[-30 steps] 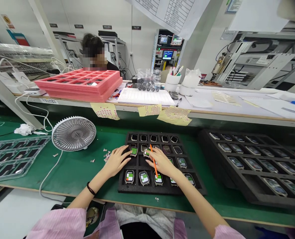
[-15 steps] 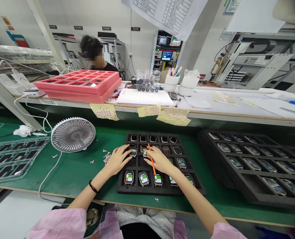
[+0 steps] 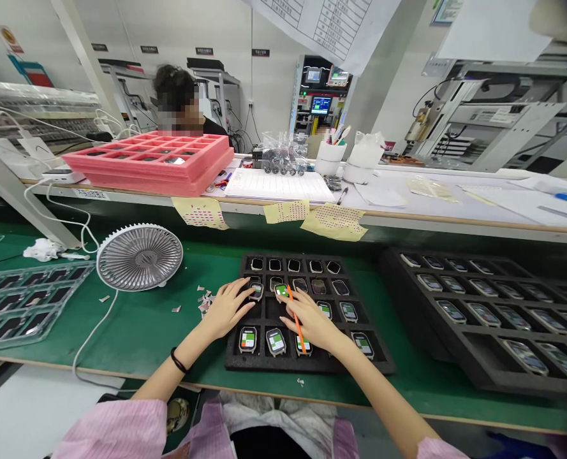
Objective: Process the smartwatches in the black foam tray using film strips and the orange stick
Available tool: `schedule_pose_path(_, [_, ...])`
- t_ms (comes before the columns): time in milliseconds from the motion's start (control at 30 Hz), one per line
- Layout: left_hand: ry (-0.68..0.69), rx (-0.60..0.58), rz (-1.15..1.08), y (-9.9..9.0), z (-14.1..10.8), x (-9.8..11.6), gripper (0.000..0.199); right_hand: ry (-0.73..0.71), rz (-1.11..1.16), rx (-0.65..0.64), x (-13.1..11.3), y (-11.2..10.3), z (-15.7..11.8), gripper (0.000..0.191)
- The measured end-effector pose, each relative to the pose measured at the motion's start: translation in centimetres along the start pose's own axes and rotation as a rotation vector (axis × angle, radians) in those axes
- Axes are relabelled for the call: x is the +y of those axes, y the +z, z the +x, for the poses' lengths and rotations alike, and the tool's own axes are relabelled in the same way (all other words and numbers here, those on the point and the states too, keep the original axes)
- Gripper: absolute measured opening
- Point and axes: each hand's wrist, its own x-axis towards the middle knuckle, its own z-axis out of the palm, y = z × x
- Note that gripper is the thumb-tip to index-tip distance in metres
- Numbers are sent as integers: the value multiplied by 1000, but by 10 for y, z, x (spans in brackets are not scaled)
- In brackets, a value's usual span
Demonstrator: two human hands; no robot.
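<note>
While the left hand [image 3: 226, 310] lies open, fingertips on a smartwatch [image 3: 256, 291], the right hand [image 3: 309, 322] keeps a narrow grip on an orange stick [image 3: 298, 328] and touches a second smartwatch [image 3: 281, 291]. A foam tray [image 3: 233, 363] on the table [image 3: 134, 319] keeps the watches apart, one per pocket [image 3: 273, 325].

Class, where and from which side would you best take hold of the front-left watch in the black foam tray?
Pinch the watch by its two long side edges, coming straight down from above. It lies face up in its pocket of the foam tray, so the pocket walls block approaches from the side.
</note>
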Motion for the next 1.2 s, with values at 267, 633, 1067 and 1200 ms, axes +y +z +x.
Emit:
schedule_pose_path(267, [10,7,-19,2,1,2,43,21,22,4,-1,-1,-5,5])
schedule_pose_path(633, [3,15,-22,2,-1,2,42,32,34,36,16,10,16,37])
schedule_pose_path(1067, [5,24,-16,3,-1,1,42,50,29,56,11,-1,6,11])
schedule_pose_path(1200, [9,23,-17,4,0,2,42,45,19,57,11,1,3,6])
